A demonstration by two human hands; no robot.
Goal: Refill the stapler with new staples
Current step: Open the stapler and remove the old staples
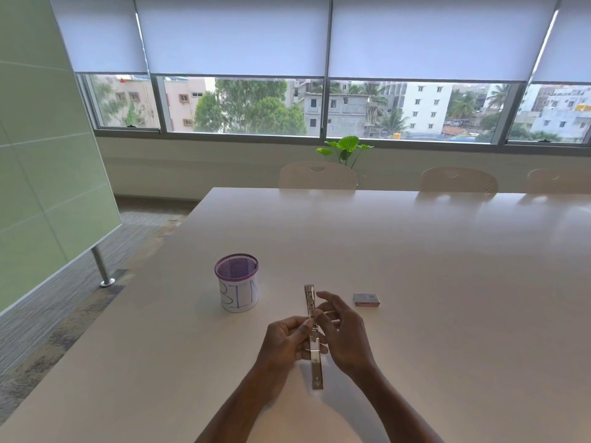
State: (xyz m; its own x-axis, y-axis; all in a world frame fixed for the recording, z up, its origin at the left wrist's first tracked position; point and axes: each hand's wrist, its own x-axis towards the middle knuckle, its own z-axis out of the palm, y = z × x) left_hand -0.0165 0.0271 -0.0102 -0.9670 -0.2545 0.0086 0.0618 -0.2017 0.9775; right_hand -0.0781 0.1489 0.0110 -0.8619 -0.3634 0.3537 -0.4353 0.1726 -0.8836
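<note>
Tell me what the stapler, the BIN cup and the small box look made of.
The stapler looks like polished metal: silver, reflecting light. The BIN cup is purple wire mesh, seemingly metal, wrapped in white paper with handwritten letters. The small box is probably printed cardboard: matte, sharp-edged, too small to be sure.

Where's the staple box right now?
In the head view, the staple box lies on the table, right of the stapler and just beyond the right hand.

Blue hand-written letters "BIN" stand on the white paper band around the purple wire-mesh cylindrical cup, beyond and left of the left hand. Print on the small grey-and-red box, beyond the right hand, is illegible.
</note>
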